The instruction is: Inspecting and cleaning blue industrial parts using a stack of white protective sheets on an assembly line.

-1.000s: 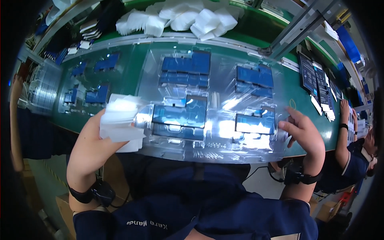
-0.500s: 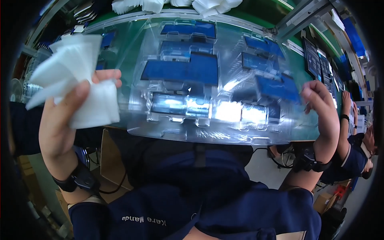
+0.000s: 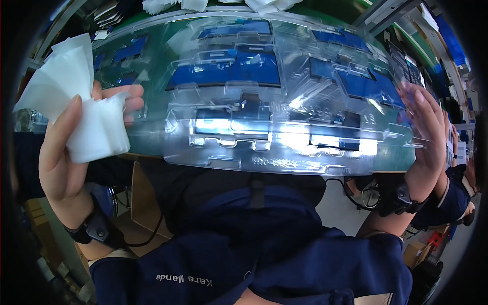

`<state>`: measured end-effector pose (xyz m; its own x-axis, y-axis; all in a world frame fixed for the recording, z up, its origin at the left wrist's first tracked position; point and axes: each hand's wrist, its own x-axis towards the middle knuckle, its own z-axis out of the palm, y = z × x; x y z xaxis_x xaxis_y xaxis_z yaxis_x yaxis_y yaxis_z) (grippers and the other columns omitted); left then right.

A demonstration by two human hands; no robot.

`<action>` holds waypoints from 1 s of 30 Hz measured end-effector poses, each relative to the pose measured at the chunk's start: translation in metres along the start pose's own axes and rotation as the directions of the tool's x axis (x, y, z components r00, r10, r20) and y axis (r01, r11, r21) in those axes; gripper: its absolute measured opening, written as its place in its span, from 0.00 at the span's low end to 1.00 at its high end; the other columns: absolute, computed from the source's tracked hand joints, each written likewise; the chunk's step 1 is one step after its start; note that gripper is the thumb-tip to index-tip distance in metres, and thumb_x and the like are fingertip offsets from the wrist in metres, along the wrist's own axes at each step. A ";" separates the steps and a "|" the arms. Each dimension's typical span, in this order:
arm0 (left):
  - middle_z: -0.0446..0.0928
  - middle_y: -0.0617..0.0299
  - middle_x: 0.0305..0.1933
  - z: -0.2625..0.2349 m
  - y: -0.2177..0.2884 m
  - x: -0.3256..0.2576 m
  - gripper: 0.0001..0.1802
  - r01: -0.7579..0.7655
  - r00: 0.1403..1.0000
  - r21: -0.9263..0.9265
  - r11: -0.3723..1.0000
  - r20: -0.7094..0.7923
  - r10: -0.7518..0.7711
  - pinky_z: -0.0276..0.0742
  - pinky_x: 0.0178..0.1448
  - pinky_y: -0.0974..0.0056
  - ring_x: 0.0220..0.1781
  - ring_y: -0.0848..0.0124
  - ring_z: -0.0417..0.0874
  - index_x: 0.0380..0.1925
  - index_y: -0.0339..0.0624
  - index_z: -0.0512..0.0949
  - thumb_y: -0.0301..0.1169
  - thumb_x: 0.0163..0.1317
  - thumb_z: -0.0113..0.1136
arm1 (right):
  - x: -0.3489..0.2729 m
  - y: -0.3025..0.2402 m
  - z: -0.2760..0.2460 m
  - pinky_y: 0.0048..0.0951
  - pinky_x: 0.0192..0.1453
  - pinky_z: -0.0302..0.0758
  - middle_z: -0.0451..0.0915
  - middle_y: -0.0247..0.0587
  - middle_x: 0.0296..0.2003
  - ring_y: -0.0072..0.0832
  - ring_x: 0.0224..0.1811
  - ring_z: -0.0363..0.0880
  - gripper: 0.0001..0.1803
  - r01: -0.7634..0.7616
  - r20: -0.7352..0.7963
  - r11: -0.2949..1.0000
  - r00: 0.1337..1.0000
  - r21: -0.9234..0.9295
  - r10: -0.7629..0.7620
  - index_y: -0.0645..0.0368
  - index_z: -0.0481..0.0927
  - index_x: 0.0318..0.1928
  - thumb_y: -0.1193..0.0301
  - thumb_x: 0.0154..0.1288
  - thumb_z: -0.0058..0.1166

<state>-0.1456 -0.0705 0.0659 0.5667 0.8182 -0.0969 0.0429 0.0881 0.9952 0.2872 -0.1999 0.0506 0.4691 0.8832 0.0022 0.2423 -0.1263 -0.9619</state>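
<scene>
My left hand [image 3: 66, 137] is closed on a stack of thin white sheets [image 3: 99, 129], fanned out at the top and pinched under the thumb. Its fingertips point to the left end of a clear plastic tray [image 3: 229, 163]. At the right end, my right hand [image 3: 429, 119] has its fingers bent around the edge of clear plastic, partly seen through it. Flat blue panels with dark borders, such as this left one [image 3: 256, 68] and this right one [image 3: 358, 84], lie in the molded pockets. Glare hides detail in the front row.
More blue panels [image 3: 131, 49] lie on the green table [image 3: 147, 145] to the left. White sheets [image 3: 269, 5] are heaped at the far edge. A dark screen [image 3: 404, 63] stands at the right, near a co-worker's sleeve [image 3: 455, 185]. An open cardboard box [image 3: 145, 203] sits below the table.
My left hand and the white sheets have shifted left. My right hand has moved slightly right and now meets clear plastic at the tray's end. The front edge of the tray sits slightly farther away.
</scene>
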 end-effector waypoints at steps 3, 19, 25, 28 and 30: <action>0.63 0.27 0.61 0.002 0.000 -0.002 0.17 0.013 1.000 -0.028 1.000 -0.001 -0.013 0.66 0.64 0.55 0.63 0.51 0.70 0.43 0.36 0.65 0.41 0.69 0.40 | 0.001 0.008 -0.012 0.25 0.42 0.71 0.78 0.51 0.49 0.31 0.53 0.75 0.24 0.018 -0.019 0.993 1.000 0.119 -0.016 0.68 0.76 0.50 0.59 0.62 0.55; 0.50 0.22 0.66 -0.019 0.011 0.020 0.22 0.003 0.999 -0.274 0.962 0.039 0.008 0.64 0.68 0.49 0.68 0.40 0.60 0.55 0.30 0.62 0.39 0.72 0.35 | 0.052 0.020 -0.048 0.34 0.64 0.69 0.65 0.54 0.63 0.37 0.61 0.70 0.22 0.133 0.330 0.918 0.906 0.374 -0.266 0.58 0.67 0.64 0.68 0.72 0.39; 0.62 0.25 0.60 -0.010 0.003 0.020 0.22 0.012 0.973 -0.223 0.975 -0.222 -0.063 0.73 0.62 0.52 0.61 0.46 0.72 0.53 0.26 0.65 0.36 0.70 0.44 | 0.047 0.014 -0.025 0.22 0.54 0.68 0.76 0.48 0.54 0.26 0.56 0.74 0.21 0.063 0.059 0.977 0.995 0.202 -0.076 0.62 0.75 0.56 0.64 0.66 0.50; 0.62 0.26 0.60 -0.003 -0.001 0.019 0.21 0.042 0.998 -0.276 0.960 -0.029 -0.052 0.73 0.62 0.53 0.61 0.48 0.72 0.51 0.27 0.66 0.36 0.70 0.44 | 0.042 0.011 -0.010 0.18 0.48 0.69 0.80 0.43 0.49 0.21 0.46 0.77 0.21 0.012 0.040 0.999 0.999 -0.041 -0.010 0.61 0.77 0.52 0.61 0.64 0.54; 0.63 0.26 0.61 -0.001 -0.002 0.021 0.20 0.044 0.998 -0.261 0.964 -0.034 -0.055 0.74 0.61 0.53 0.61 0.49 0.73 0.51 0.27 0.67 0.36 0.70 0.44 | 0.040 0.010 -0.007 0.15 0.37 0.65 0.80 0.34 0.39 0.15 0.32 0.72 0.21 -0.049 0.086 0.998 0.995 -0.038 0.052 0.61 0.79 0.49 0.59 0.62 0.56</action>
<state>-0.1343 -0.0531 0.0620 0.5354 0.8309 -0.1517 -0.1486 0.2695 0.9515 0.3144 -0.1687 0.0425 0.4061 0.9111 -0.0709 0.2510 -0.1859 -0.9500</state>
